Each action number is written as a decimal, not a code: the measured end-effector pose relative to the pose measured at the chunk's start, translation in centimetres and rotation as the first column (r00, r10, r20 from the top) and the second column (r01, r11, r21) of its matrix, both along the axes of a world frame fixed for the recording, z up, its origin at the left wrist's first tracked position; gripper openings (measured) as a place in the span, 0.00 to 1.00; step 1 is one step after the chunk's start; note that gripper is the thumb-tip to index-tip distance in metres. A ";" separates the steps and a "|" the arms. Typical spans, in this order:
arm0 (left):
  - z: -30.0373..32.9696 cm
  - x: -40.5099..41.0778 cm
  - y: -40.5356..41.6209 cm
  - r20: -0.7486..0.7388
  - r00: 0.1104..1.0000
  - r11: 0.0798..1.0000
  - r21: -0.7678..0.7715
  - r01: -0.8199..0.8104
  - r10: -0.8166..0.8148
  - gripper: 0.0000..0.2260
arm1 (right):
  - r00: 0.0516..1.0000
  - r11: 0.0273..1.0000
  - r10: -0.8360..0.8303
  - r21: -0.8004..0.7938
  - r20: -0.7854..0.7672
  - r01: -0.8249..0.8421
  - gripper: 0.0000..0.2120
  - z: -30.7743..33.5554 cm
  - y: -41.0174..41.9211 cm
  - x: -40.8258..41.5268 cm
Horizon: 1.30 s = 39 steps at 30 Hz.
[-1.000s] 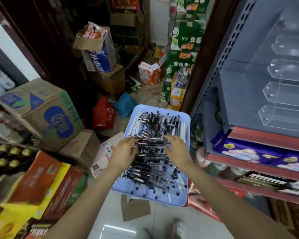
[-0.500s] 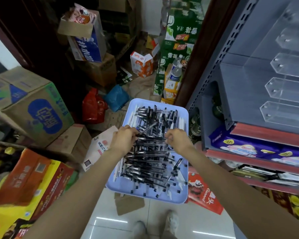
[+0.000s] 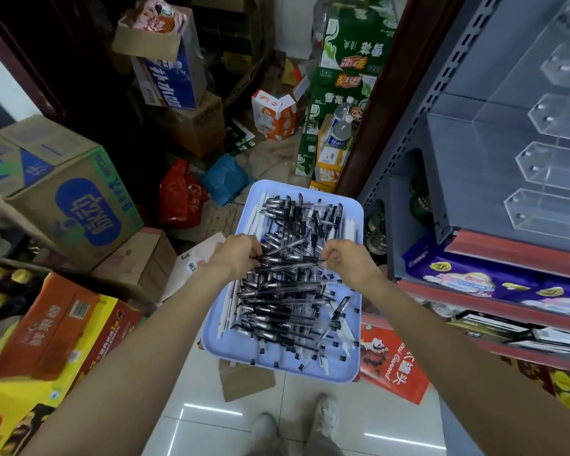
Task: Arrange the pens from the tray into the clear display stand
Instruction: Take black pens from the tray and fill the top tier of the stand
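A light blue tray (image 3: 352,212) sits in front of me, heaped with several black-capped clear pens (image 3: 287,307). My left hand (image 3: 236,256) curls round one end of a small bundle of pens (image 3: 290,262) lying crosswise above the heap. The other end of that bundle is pinched by my right hand (image 3: 346,261). The clear display stand (image 3: 540,179), with stepped acrylic compartments, stands on the grey shelf at the upper right, apart from both hands.
Cardboard boxes (image 3: 66,199) crowd the left side. Red and blue bags (image 3: 181,199) lie on the floor beyond the tray. The grey shelf unit (image 3: 408,199) with packaged goods stands close on the right. My shoes (image 3: 326,413) show on the tiled floor below.
The view has tilted down and the tray sits higher in frame. Both hands stay at mid-tray, gathering the crosswise pens into a tighter bundle between them.
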<state>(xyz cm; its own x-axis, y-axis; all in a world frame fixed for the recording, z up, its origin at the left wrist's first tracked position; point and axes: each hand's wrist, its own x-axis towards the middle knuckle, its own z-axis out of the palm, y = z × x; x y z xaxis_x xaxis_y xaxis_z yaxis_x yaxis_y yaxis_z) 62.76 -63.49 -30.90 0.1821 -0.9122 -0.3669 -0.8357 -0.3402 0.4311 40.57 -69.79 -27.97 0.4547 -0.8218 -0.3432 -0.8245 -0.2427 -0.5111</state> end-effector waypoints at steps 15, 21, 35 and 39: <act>9.7 -3.5 0.7 -0.340 0.939 0.825 -0.516 -0.231 0.050 0.07 | 0.983 0.834 0.134 -0.550 0.127 -0.043 0.07 9.0 0.6 -1.3; 15.8 -8.3 -2.8 -0.644 0.764 0.752 -0.521 -0.403 -0.037 0.10 | 0.942 0.890 0.090 -0.450 0.324 0.070 0.06 14.6 -1.2 -4.7; 24.6 -25.3 -11.6 -0.716 0.674 0.695 -0.578 -0.429 -0.180 0.08 | 0.752 0.970 -0.030 -0.163 0.659 0.181 0.04 22.0 -8.5 -16.5; 26.4 -28.1 -14.3 -0.339 0.933 0.622 -0.759 -0.193 -0.125 0.10 | 0.824 0.890 0.006 -0.379 0.567 0.254 0.09 25.1 -11.9 -21.5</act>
<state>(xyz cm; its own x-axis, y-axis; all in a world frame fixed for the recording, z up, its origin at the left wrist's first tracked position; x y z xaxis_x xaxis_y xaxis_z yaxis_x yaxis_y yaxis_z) 34.64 -77.77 -4.46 0.2335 -0.8735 0.4271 -0.5823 0.2261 0.7809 19.10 -81.73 -2.88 0.3394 -0.8849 0.3189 -0.4816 -0.4547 -0.7492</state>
